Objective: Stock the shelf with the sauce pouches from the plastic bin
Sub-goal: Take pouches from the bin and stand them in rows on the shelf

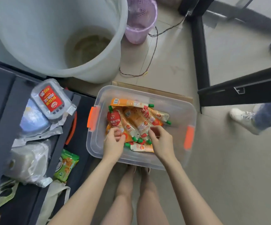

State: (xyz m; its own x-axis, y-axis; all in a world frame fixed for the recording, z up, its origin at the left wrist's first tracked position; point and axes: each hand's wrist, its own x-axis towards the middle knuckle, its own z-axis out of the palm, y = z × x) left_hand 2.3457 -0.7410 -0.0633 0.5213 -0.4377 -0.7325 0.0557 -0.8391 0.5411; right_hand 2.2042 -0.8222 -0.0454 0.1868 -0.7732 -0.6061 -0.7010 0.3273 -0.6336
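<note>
View from above of a person bending over a clear plastic bin (172, 101) with orange latches, which stands on the floor in front of their feet. In the bin lies a loose heap of orange and white sauce pouches (138, 120) with green screw caps. This looks like the picking-up step, with plenty of pouches not yet stocked. The left hand (113, 143) is in the bin's left part, its grip curled closed on the lower edge of a red-labelled pouch (114, 119). The right hand (161, 140) is over the middle of the heap, its grip half curled. I cannot tell whether it has hold of a pouch. The next move probably calls for lifting the pouches clear of the tangle and carrying them left to the dark grey shelf (0, 95) just beside the bin, which already holds wrapped goods. The red-labelled pouch bears white Chinese characters, too blurred to read surely. An orange pouch at the far side shows a barcode. On the shelf, a clear tray pack (50, 101) has a red label with pale Chinese characters, upside down to the viewer.
</note>
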